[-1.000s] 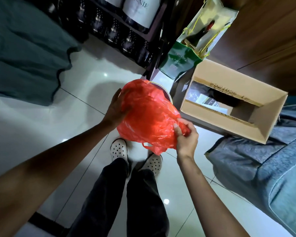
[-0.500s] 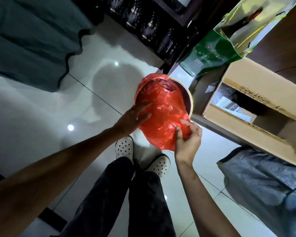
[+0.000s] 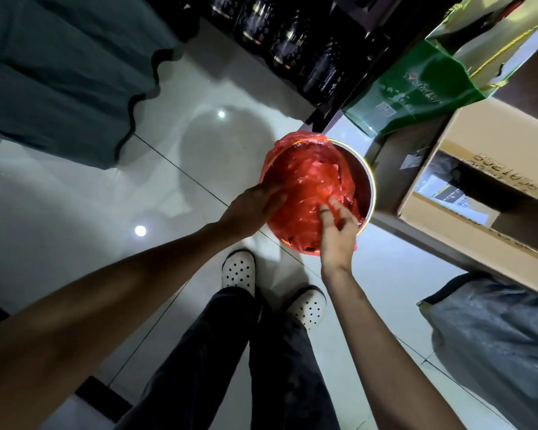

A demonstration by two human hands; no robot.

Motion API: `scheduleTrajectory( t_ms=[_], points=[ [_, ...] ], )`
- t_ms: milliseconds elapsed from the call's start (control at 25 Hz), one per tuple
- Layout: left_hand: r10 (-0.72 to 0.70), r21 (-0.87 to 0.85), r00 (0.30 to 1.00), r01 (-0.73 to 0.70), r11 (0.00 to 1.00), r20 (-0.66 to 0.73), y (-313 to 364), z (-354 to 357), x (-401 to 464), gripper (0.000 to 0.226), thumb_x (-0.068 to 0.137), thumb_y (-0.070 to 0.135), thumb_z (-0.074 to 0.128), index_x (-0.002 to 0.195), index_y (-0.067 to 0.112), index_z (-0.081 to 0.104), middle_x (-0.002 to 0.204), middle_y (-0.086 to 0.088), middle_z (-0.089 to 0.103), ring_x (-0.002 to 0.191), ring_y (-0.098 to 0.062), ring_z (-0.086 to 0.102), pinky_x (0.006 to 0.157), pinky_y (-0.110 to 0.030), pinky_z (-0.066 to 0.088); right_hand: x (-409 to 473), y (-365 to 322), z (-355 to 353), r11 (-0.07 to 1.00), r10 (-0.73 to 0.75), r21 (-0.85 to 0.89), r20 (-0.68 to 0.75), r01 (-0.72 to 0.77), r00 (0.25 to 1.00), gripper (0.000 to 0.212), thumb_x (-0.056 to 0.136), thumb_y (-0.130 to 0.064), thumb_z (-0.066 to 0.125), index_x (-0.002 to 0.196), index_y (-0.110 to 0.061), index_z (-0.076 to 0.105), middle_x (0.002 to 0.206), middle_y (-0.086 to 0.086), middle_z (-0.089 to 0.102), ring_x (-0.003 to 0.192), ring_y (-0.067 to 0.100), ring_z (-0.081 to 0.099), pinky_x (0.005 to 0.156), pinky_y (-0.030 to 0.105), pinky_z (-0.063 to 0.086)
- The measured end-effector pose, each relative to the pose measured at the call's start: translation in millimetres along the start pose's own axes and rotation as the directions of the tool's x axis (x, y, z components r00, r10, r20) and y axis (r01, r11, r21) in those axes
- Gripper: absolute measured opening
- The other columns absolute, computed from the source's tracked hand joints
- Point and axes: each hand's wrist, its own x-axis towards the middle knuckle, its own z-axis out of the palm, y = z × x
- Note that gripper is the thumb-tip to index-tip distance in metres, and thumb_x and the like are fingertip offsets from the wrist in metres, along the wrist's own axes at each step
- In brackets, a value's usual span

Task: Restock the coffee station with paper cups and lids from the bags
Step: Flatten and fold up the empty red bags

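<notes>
A red plastic bag [image 3: 305, 181] lies inside a round metal bin [image 3: 367, 187] on the floor, its far edge folded over the bin's rim. My left hand [image 3: 252, 209] presses flat against the bag on the bin's near-left side. My right hand [image 3: 337, 225] reaches into the bin from the front, fingers spread and loosely bent on the red plastic. No paper cups or lids show in this view.
An open cardboard box [image 3: 479, 193] sits to the right on a low ledge, with a green gift bag [image 3: 416, 88] behind it. Dark bottles [image 3: 292, 35] line a shelf at the back. A grey sack [image 3: 503, 339] lies at the right, a teal cloth [image 3: 59, 66] at the left.
The bag went from being held bunched above the bin to lying spread inside it. My right hand let go of its pinched corner and now pushes into the bin; my left slid to the rim.
</notes>
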Motion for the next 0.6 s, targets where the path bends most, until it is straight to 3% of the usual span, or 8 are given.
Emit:
scheduleTrajectory(
  t_ms=[120,200,280,400,480,600],
  points=[
    [0.224,0.133,0.968,-0.208,0.969,-0.115,-4,-9,-9,0.039,0.106,0.034,0.04,0.142,0.024,0.05,0.137,-0.004,0.056,0.118,-0.023,0.059,0.094,-0.036,0.053,8,6,14,0.99,-0.084,-0.108,0.085,0.093,0.993,0.041,0.103,-0.032,0.054,0.14,-0.015,0.054,0.139,0.001,0.04,0.136,0.015,0.04,0.122,0.037,0.027],
    [0.411,0.267,0.909,-0.379,0.886,-0.074,-14,-4,-18,0.041,0.105,0.031,0.045,0.144,0.019,0.051,0.138,-0.006,0.056,0.12,-0.022,0.057,0.099,-0.034,0.049,12,12,19,0.965,-0.119,-0.208,0.189,0.158,0.975,0.048,0.106,-0.036,0.043,0.149,-0.015,0.044,0.151,0.006,0.032,0.145,0.02,0.032,0.123,0.035,0.021],
    [0.511,0.381,0.859,-0.466,0.798,-0.019,-31,10,-24,0.043,0.104,0.029,0.048,0.145,0.015,0.05,0.146,-0.008,0.052,0.129,-0.023,0.053,0.105,-0.037,0.045,16,16,18,0.949,-0.091,-0.269,0.273,0.167,0.958,0.051,0.108,-0.04,0.034,0.154,-0.02,0.036,0.16,0.006,0.023,0.15,0.02,0.022,0.122,0.03,0.016],
    [0.453,0.479,0.891,-0.417,0.773,0.045,-53,31,-24,0.049,0.106,0.036,0.042,0.152,0.019,0.039,0.159,-0.005,0.036,0.144,-0.026,0.038,0.114,-0.046,0.036,17,21,6,0.861,-0.163,-0.426,0.288,0.278,0.944,0.048,0.108,-0.041,0.034,0.154,-0.028,0.035,0.163,0.004,0.022,0.149,0.024,0.024,0.115,0.028,0.016],
    [0.393,0.51,0.917,-0.371,0.776,0.07,-58,38,-19,0.052,0.107,0.041,0.034,0.155,0.021,0.033,0.163,-0.002,0.029,0.15,-0.025,0.026,0.119,-0.048,0.029,13,24,-4,0.747,-0.303,-0.543,0.235,0.383,0.924,0.046,0.108,-0.039,0.038,0.153,-0.029,0.038,0.162,0.002,0.026,0.143,0.029,0.029,0.118,0.036,0.02],
    [0.396,0.526,0.915,-0.372,0.765,0.072,-59,41,-10,0.053,0.107,0.043,0.028,0.152,0.017,0.039,0.159,-0.007,0.036,0.15,-0.03,0.027,0.118,-0.051,0.03,5,35,-9,0.553,-0.475,-0.625,0.306,0.551,0.825,0.047,0.108,-0.036,0.038,0.153,-0.022,0.038,0.163,-0.002,0.029,0.151,0.024,0.018,0.124,0.041,0.015]
  ],
)
